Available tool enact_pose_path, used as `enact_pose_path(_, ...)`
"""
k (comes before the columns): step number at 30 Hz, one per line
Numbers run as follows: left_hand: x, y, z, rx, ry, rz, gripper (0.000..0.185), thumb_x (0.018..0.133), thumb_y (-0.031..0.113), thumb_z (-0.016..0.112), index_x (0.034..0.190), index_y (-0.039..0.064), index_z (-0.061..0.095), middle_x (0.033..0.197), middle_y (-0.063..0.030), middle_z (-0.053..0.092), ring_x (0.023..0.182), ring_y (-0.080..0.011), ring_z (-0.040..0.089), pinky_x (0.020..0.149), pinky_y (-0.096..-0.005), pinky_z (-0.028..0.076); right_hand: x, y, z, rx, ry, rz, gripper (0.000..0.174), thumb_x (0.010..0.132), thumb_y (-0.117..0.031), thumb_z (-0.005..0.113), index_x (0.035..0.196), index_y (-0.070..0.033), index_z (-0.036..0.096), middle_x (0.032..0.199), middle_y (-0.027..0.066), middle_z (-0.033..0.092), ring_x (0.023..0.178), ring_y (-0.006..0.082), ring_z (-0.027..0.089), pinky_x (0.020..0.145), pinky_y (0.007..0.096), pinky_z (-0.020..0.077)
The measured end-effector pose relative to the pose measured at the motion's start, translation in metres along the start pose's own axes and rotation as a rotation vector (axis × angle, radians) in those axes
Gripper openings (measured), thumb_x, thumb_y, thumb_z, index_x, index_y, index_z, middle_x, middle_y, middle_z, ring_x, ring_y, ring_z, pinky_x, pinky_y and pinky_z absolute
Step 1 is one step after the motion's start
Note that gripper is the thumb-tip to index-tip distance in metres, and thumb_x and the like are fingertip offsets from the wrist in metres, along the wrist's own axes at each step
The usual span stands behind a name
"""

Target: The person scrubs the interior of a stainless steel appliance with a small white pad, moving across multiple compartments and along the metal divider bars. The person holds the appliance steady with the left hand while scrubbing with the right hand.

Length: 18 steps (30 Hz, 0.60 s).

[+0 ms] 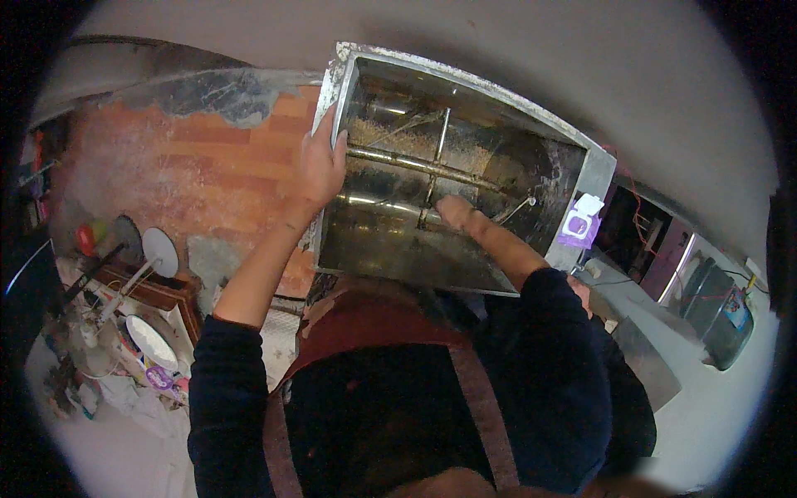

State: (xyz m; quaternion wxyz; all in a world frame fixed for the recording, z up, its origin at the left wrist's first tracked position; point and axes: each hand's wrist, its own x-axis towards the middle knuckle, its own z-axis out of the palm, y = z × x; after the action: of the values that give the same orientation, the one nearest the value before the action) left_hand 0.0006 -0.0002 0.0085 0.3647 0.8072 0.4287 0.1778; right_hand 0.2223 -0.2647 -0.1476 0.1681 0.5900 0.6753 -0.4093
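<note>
Before me stands a deep rectangular metal trough (596, 168) with a whitish-crusted rim. A metal shaft (411, 163) with cross rods runs lengthwise inside it, and brownish residue coats part of the inner wall. My left hand (324, 163) rests on the trough's left rim, thumb on the inner side, fingers along the outer side. Down inside, my right hand (456, 213) is curled beside the lower end of a cross rod (443, 134); whether it grips the rod or something small is hidden. A purple wipes packet (579, 225) with an open white lid lies on the right rim.
At left are a wooden cabinet (177, 305), a round white plate-like disc (160, 252) on an arm and an oval dish of white material (151, 342). A dark grey plastic bin (722, 317) is at right. Another person's hand (580, 294) shows beside my right sleeve.
</note>
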Motion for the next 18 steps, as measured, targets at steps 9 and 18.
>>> enact_pose_path(9, 0.001, 0.01, -0.004, 0.007, 0.001, 0.023, 0.05, 0.096, 0.017, 0.05, 0.143, 0.002, 0.04, 0.12, -0.0276, 0.059, 0.101, -0.0472, 0.055, 0.091, -0.0506, 0.042, 0.01, -0.008, 0.015, 0.009, -0.006, 0.056, 0.015, 0.078, -0.012, 0.059, 0.085, -0.003, 0.07, 0.088, 0.0196, 0.069, 0.084, 0.0368, 0.068, 0.072, 0.0475, 0.0547)
enact_pose_path(18, -0.001, 0.003, -0.004, -0.036, -0.006, -0.038, 0.049, 0.096, 0.015, 0.05, 0.143, 0.003, 0.04, 0.129, -0.0248, 0.056, 0.11, -0.0455, 0.052, 0.099, -0.0489, 0.038, -0.032, -0.058, -0.026, 0.214, 0.006, 0.158, 0.016, 0.074, -0.011, 0.063, 0.082, 0.003, 0.066, 0.084, 0.0236, 0.067, 0.085, 0.0422, 0.065, 0.073, 0.0491, 0.0533)
